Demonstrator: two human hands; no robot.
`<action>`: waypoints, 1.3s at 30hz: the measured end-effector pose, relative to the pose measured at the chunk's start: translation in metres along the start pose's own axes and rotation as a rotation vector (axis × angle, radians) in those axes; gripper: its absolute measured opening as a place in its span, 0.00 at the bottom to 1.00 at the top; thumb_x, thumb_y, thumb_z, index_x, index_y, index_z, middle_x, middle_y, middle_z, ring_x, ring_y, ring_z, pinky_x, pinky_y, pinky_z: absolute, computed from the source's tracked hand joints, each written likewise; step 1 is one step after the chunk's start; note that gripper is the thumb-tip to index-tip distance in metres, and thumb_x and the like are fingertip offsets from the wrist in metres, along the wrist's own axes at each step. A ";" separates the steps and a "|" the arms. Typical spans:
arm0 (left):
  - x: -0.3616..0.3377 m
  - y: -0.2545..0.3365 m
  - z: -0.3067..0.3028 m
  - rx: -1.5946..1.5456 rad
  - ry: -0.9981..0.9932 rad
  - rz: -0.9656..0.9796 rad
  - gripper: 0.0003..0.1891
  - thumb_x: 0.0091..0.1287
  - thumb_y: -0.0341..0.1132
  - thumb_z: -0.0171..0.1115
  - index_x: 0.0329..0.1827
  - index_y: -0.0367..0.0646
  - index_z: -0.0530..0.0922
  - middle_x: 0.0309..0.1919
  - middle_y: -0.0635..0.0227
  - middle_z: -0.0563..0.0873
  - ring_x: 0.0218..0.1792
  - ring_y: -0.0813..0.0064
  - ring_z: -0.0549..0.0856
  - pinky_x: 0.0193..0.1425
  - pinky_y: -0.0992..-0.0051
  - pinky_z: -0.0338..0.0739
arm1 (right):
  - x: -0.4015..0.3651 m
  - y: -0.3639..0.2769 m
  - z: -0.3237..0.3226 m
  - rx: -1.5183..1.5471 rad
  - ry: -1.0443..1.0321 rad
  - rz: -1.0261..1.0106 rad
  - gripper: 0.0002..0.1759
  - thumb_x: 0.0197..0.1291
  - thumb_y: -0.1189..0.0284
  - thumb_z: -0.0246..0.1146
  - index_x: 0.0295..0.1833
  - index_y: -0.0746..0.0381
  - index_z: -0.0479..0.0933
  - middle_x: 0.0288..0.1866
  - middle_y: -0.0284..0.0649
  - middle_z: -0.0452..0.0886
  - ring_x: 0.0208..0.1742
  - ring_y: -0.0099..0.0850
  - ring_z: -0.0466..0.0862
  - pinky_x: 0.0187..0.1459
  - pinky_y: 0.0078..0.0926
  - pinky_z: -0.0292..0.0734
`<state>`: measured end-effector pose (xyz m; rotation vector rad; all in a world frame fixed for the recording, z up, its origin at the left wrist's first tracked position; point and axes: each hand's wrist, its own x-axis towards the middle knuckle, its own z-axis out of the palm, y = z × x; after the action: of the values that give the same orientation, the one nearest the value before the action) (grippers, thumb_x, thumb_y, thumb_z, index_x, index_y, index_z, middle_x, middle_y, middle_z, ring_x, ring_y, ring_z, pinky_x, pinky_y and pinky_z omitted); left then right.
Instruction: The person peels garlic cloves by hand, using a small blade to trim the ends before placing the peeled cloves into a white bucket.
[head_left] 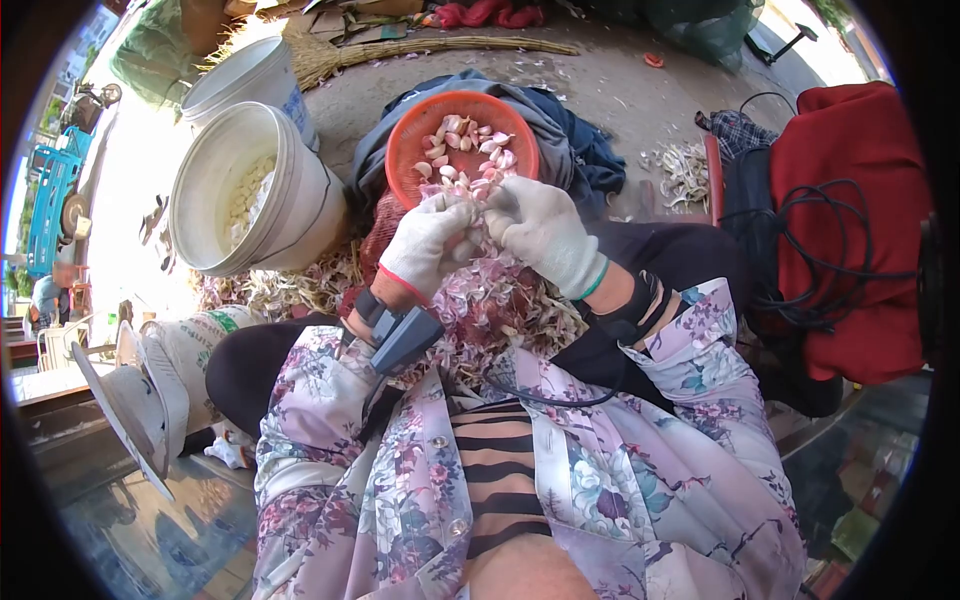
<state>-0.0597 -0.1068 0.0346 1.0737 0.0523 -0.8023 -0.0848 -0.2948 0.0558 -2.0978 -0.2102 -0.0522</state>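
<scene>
Both my hands wear white knitted gloves and meet at the near rim of an orange-red plastic basin [397, 150]. My left hand [432, 242] has its fingers curled and pinched, the tips close to those of my right hand [545, 238]. My right hand is closed as well, thumb and fingers drawn together. Between them is a pale pinkish piece of garlic [483, 196], mostly hidden by the gloves. Inside the basin lie many loose garlic cloves [462, 138], white to pink. Under my hands, a heap of purple-white garlic skins [485, 300] covers my lap.
To the left, a white bucket [190, 215] holds peeled cloves [248, 200]; a second bucket [235, 75] stands behind it. Dark cloth [590, 150] lies around the basin. A straw broom [330, 62] rests beyond. At right are a red cloth [850, 150] and black cable [840, 250].
</scene>
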 end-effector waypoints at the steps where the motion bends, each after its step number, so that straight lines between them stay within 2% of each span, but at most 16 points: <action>1: 0.000 0.001 0.002 0.014 0.000 0.001 0.09 0.72 0.40 0.57 0.41 0.43 0.76 0.28 0.72 0.79 0.21 0.86 0.71 0.21 0.86 0.59 | 0.002 0.005 0.001 0.063 -0.013 0.064 0.10 0.56 0.69 0.67 0.38 0.64 0.78 0.30 0.46 0.82 0.32 0.43 0.85 0.35 0.36 0.79; 2: 0.000 0.002 0.004 0.029 -0.001 0.005 0.10 0.72 0.40 0.56 0.40 0.43 0.75 0.28 0.72 0.78 0.20 0.86 0.70 0.19 0.86 0.58 | 0.003 0.011 0.003 0.164 -0.030 0.124 0.10 0.58 0.69 0.66 0.38 0.64 0.78 0.28 0.43 0.82 0.30 0.39 0.84 0.34 0.34 0.79; 4: -0.001 0.003 0.005 -0.023 -0.041 0.012 0.09 0.71 0.39 0.58 0.42 0.43 0.76 0.29 0.73 0.80 0.21 0.86 0.72 0.22 0.85 0.60 | 0.005 0.018 0.004 0.367 -0.065 0.243 0.10 0.61 0.68 0.66 0.39 0.65 0.78 0.25 0.39 0.81 0.26 0.31 0.83 0.30 0.30 0.78; 7: 0.001 -0.001 0.004 -0.105 -0.079 0.028 0.11 0.71 0.40 0.58 0.47 0.43 0.77 0.32 0.73 0.80 0.22 0.86 0.72 0.23 0.86 0.61 | 0.005 0.012 -0.005 0.567 -0.060 0.297 0.10 0.65 0.68 0.64 0.41 0.65 0.79 0.22 0.31 0.78 0.23 0.20 0.78 0.26 0.21 0.73; 10: 0.002 -0.001 0.003 -0.143 -0.082 0.064 0.15 0.73 0.43 0.57 0.53 0.42 0.76 0.35 0.72 0.81 0.23 0.87 0.71 0.23 0.87 0.60 | 0.005 0.016 -0.009 0.748 -0.100 0.419 0.07 0.66 0.70 0.63 0.43 0.63 0.79 0.24 0.28 0.78 0.21 0.16 0.75 0.23 0.16 0.68; 14: 0.000 0.004 0.010 -0.044 -0.043 0.138 0.19 0.73 0.44 0.57 0.58 0.40 0.75 0.36 0.73 0.81 0.22 0.89 0.71 0.23 0.88 0.60 | 0.008 0.008 -0.009 0.680 -0.070 0.388 0.06 0.66 0.72 0.63 0.44 0.63 0.79 0.24 0.28 0.77 0.20 0.15 0.73 0.22 0.16 0.67; 19: -0.001 0.000 0.017 0.128 0.035 0.116 0.18 0.73 0.42 0.58 0.57 0.38 0.75 0.31 0.73 0.81 0.19 0.90 0.69 0.21 0.87 0.59 | 0.003 0.006 -0.003 0.612 -0.102 0.350 0.06 0.65 0.72 0.63 0.43 0.64 0.79 0.27 0.29 0.79 0.22 0.15 0.74 0.24 0.16 0.70; 22: -0.001 0.004 0.018 0.165 0.093 0.115 0.16 0.73 0.41 0.59 0.55 0.38 0.76 0.28 0.73 0.81 0.17 0.89 0.69 0.20 0.86 0.58 | 0.005 0.013 -0.005 0.600 -0.022 0.347 0.07 0.64 0.72 0.64 0.42 0.66 0.79 0.28 0.31 0.80 0.23 0.16 0.75 0.26 0.19 0.73; 25: -0.003 0.004 0.019 0.185 0.131 0.120 0.15 0.72 0.39 0.59 0.54 0.37 0.77 0.28 0.73 0.82 0.17 0.89 0.69 0.20 0.86 0.58 | 0.007 0.021 -0.004 0.429 0.044 0.258 0.08 0.64 0.72 0.65 0.42 0.66 0.79 0.29 0.33 0.81 0.25 0.19 0.77 0.28 0.21 0.75; 28: -0.005 0.006 0.022 0.225 0.159 0.104 0.15 0.72 0.37 0.59 0.54 0.36 0.77 0.29 0.72 0.83 0.16 0.89 0.70 0.20 0.86 0.59 | 0.010 0.012 -0.013 0.307 0.131 0.298 0.09 0.64 0.71 0.64 0.44 0.67 0.79 0.29 0.37 0.82 0.27 0.22 0.79 0.30 0.24 0.76; 29: -0.006 0.007 0.022 0.244 0.169 0.097 0.15 0.72 0.37 0.59 0.55 0.36 0.77 0.29 0.72 0.83 0.17 0.89 0.70 0.20 0.86 0.59 | 0.010 0.015 -0.011 0.230 0.158 0.239 0.09 0.64 0.71 0.65 0.43 0.66 0.79 0.32 0.39 0.84 0.30 0.26 0.82 0.35 0.26 0.78; 32: -0.003 0.008 0.023 0.285 0.179 0.101 0.15 0.72 0.37 0.59 0.55 0.36 0.77 0.28 0.72 0.83 0.17 0.90 0.71 0.20 0.86 0.60 | 0.010 0.032 0.003 0.237 0.159 -0.001 0.09 0.63 0.70 0.65 0.42 0.65 0.80 0.34 0.40 0.85 0.34 0.31 0.85 0.39 0.28 0.79; 33: -0.002 0.009 0.022 0.318 0.187 0.098 0.15 0.72 0.37 0.59 0.55 0.36 0.77 0.28 0.72 0.84 0.17 0.90 0.71 0.21 0.87 0.61 | 0.010 0.021 0.001 0.286 0.137 0.034 0.08 0.61 0.71 0.66 0.42 0.64 0.80 0.35 0.42 0.85 0.36 0.34 0.86 0.41 0.30 0.79; 36: -0.002 0.007 0.021 0.399 0.218 0.113 0.16 0.72 0.38 0.60 0.55 0.35 0.78 0.29 0.73 0.84 0.19 0.91 0.72 0.22 0.87 0.62 | 0.007 -0.001 -0.009 0.006 0.048 -0.037 0.09 0.61 0.70 0.66 0.44 0.64 0.80 0.35 0.42 0.85 0.36 0.34 0.86 0.40 0.30 0.79; 38: 0.001 0.006 0.025 0.434 0.253 0.149 0.16 0.72 0.38 0.61 0.55 0.35 0.78 0.30 0.73 0.85 0.20 0.91 0.73 0.22 0.88 0.63 | 0.007 0.004 -0.006 -0.062 0.079 -0.010 0.10 0.62 0.70 0.66 0.43 0.65 0.79 0.34 0.40 0.85 0.34 0.31 0.85 0.39 0.29 0.79; 39: 0.000 0.007 0.028 0.428 0.277 0.181 0.16 0.71 0.37 0.62 0.53 0.34 0.78 0.30 0.72 0.85 0.23 0.90 0.76 0.25 0.87 0.67 | 0.007 0.008 -0.002 -0.096 0.094 0.003 0.10 0.62 0.70 0.66 0.43 0.66 0.79 0.34 0.39 0.85 0.33 0.29 0.84 0.38 0.29 0.79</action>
<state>-0.0648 -0.1276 0.0538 1.5677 0.0169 -0.5051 -0.0768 -0.3001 0.0510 -2.1848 -0.1508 -0.1615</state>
